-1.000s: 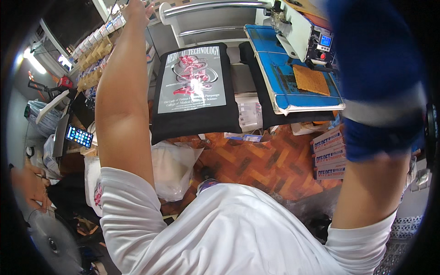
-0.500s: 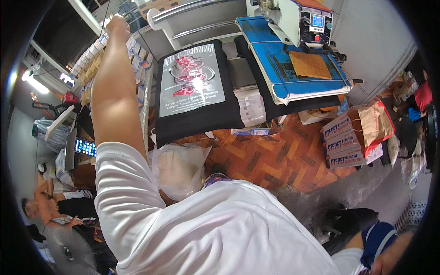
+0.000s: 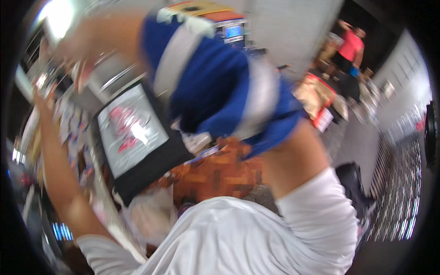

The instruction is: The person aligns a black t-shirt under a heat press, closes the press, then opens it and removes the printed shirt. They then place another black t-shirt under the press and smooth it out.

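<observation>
My right hand (image 3: pixel 94 39) is raised across the upper left, badly smeared by motion, so its fingers cannot be made out. A blue cloth (image 3: pixel 211 87) with pale bands surrounds my right forearm. Also at the left, my left hand (image 3: pixel 43 96) is stretched forward near the crowded shelf side; blur hides what its fingers do. Below my right hand lies a black shirt (image 3: pixel 153 172) on a platen, with a shiny grey sheet (image 3: pixel 133 133) bearing a red design on it. Neither hand visibly touches the shirt.
The heat press control box (image 3: pixel 233 31) stands at the top centre, partly behind my right arm. A plastic bag (image 3: pixel 151 215) sits below the shirt. At right are a brown paper bag (image 3: pixel 311 98) and, farther off, a person in a red top (image 3: pixel 352 48).
My right arm has swung up from the lower right across the view, with the blue cloth on it. The view has turned rightward, and my left arm now appears farther left.
</observation>
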Demonstrator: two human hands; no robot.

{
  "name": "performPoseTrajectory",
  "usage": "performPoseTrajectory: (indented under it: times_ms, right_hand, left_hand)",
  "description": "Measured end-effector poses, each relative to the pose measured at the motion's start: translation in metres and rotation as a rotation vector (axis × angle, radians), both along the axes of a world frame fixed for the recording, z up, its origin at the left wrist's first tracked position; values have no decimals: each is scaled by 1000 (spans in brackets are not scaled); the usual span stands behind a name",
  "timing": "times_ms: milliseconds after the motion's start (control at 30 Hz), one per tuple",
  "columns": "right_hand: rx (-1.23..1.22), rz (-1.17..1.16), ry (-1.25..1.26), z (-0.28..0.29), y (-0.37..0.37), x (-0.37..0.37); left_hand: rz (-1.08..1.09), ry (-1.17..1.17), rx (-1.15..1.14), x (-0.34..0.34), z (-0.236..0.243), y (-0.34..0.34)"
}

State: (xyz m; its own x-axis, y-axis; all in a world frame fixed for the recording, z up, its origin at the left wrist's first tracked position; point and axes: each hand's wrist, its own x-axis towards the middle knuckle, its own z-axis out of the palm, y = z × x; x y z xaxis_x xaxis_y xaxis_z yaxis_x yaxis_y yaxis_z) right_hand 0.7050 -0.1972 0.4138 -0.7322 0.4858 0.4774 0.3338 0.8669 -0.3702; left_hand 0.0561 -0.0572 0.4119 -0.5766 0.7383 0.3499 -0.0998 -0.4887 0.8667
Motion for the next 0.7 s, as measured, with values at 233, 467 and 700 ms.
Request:
performPoseTrajectory:
  times_ms: [233,467,700]
  right_hand:
    - [-195,265,-89,21,-31,53]
    - [-513,354,395,-80,-37,13]
    - [-674,-458,194,-284,150,-155]
  left_hand:
    - [306,478,-140,-117,-49,-73]
    - [147,-160,-445,-29,-232,-135]
    - [55,-474,-838,10,-412,-128]
